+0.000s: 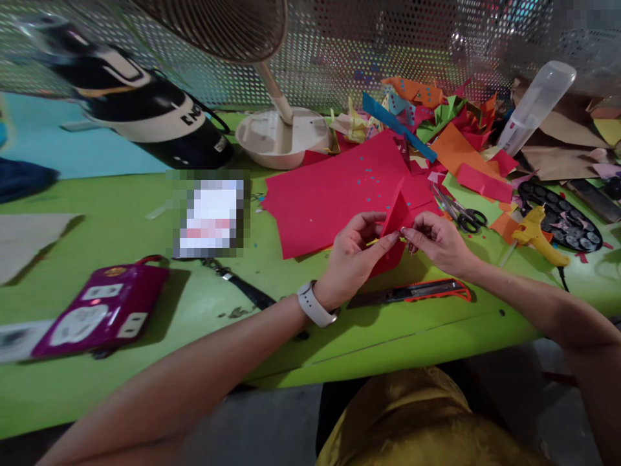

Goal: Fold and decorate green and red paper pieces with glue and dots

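Observation:
Between my two hands is a folded piece of red paper (396, 210), held up over the near edge of the larger red sheets. My left hand (356, 252) grips it with the thumb in front and the fingers behind. The thumb and fingertips of my right hand (439, 244) pinch together at its right edge. Flat on the table behind them lies a large red paper sheet (323, 200) with small blue bits scattered on it. An orange-and-black utility knife (427, 290) lies just below my hands. Scissors (460, 210) rest beyond my right hand.
A yellow glue gun (536, 236) and a black round-welled palette (577, 226) are at the right. Colored paper scraps (466, 136) pile up behind. A fan base (286, 139), black bottle (165, 116), blurred phone (211, 217) and purple power box (104, 307) occupy the left of the green table (204, 349).

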`<state>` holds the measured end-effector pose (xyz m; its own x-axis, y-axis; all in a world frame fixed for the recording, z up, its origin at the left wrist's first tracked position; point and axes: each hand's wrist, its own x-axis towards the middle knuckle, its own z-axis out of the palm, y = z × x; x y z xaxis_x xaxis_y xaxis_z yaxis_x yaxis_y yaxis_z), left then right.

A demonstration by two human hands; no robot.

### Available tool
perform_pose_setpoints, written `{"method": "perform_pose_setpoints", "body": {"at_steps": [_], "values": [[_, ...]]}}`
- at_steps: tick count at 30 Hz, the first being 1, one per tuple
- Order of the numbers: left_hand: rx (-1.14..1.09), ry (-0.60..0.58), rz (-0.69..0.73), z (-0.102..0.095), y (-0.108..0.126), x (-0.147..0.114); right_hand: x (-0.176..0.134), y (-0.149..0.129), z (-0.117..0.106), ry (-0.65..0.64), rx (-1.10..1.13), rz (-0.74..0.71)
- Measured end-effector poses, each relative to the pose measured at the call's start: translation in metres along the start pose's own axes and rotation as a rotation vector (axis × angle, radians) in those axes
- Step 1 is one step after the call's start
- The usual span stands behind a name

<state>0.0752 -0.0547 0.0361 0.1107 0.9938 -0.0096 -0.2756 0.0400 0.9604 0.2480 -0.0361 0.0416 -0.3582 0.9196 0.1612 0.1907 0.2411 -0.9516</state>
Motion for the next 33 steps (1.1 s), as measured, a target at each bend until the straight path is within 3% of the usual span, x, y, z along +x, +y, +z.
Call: {"method": "perform_pose_setpoints", "body": {"at_steps": [17,33], "values": [[-0.105,-0.107,-0.104,-0.006,0.007,0.006,0.001,-0.005,-0.006,-0.094,0.017,0.022],[0.091,-0.176,-0.146,-0.008,0.018,0.007,0.001,-0.010,-0.008,-0.138,0.050,0.064]]}}
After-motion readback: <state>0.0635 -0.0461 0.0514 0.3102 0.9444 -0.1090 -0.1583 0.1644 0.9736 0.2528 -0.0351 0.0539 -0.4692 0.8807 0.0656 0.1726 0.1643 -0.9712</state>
